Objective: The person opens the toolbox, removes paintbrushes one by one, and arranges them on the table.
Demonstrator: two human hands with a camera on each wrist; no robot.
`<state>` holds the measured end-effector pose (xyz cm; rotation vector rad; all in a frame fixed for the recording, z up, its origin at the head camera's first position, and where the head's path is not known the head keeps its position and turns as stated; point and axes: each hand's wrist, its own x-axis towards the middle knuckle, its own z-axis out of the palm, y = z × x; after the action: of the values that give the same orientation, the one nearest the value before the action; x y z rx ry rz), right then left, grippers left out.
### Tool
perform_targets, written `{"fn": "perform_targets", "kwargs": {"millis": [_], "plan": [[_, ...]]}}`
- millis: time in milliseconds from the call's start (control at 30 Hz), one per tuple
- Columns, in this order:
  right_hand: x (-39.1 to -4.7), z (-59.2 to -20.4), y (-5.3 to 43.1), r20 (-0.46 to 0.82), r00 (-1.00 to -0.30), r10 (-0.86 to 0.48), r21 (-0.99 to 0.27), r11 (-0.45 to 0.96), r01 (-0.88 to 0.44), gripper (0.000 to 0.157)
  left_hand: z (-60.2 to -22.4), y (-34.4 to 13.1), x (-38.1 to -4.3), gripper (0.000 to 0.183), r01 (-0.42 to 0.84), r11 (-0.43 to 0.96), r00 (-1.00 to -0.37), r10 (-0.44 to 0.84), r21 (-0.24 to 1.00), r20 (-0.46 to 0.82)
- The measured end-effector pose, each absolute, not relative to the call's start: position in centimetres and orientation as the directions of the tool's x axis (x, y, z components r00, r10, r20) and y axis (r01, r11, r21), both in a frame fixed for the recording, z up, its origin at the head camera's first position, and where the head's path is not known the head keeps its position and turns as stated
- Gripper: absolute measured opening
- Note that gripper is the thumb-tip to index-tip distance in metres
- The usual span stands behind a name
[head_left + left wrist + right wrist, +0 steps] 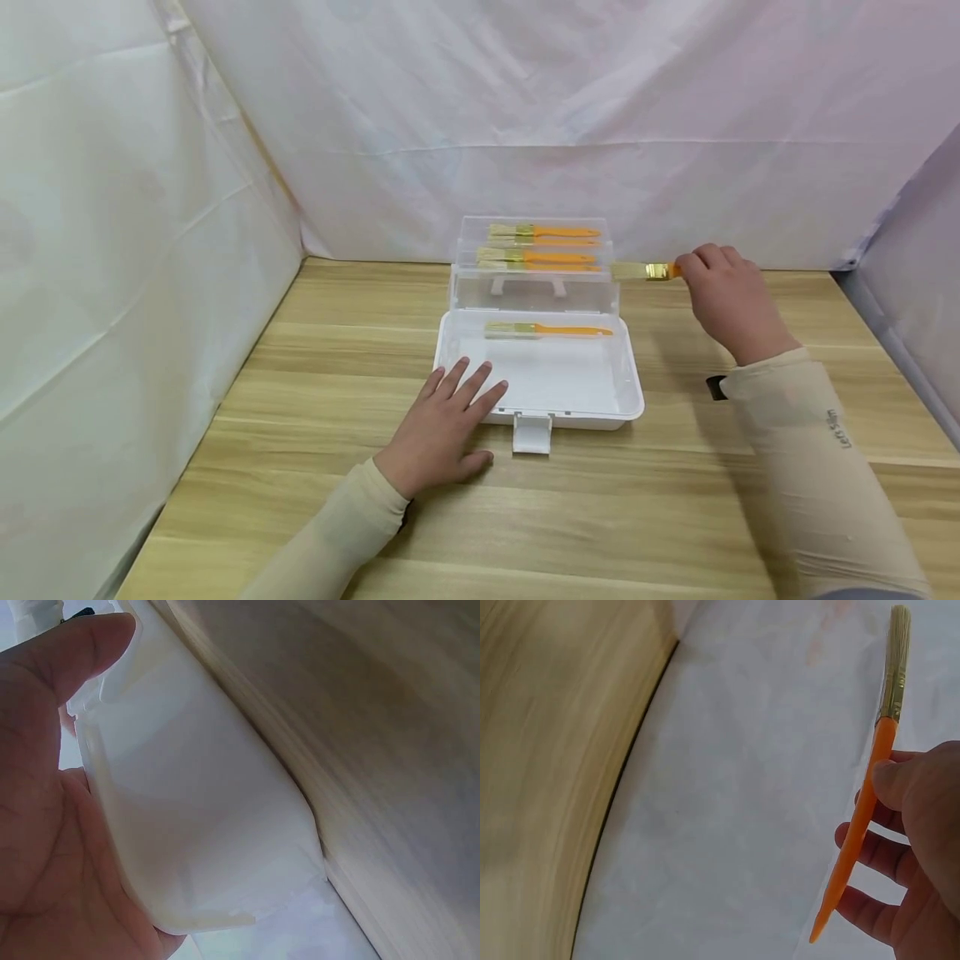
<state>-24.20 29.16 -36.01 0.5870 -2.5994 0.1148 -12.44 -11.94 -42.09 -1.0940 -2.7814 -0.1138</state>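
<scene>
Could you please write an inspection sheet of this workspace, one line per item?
Surface: light wooden table.
Job's things: white plastic tiered box, open; orange-handled brushes on its clear upper trays, one orange-handled brush in the bottom tray.
Clutter: nothing seen.
Hands: left hand rests flat on the box's front left corner; right hand holds an orange-handled flat paintbrush beside the upper trays.
Cables: nothing seen.
Surroundings: white cloth backdrop on three sides.

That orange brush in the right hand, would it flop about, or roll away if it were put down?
The paintbrush probably stays stiff: its handle runs straight beyond the right hand holding it. It looks light, since a few fingers carry it. The flat ferrule suggests it would lie still, like the one in the white case.
</scene>
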Motion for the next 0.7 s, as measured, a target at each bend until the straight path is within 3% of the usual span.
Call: {"fn": "perform_targets", "kwargs": {"millis": [400,700], "plan": [[-25.4,-36.7,31.5,0.353,-0.855,-0.38,0.053,0.92,-0.387,0.022,-41.9,-11.7,-12.3,0.088,0.685,0.728,-0.723,0.674,0.026,0.155],[-27.6,-38.3,33.2,0.189,-0.914,-0.359,0.025,0.932,-0.361,0.025,-42.0,-11.8,-12.4,0.088,0.672,0.74,-0.734,0.665,0.015,0.137]]}}
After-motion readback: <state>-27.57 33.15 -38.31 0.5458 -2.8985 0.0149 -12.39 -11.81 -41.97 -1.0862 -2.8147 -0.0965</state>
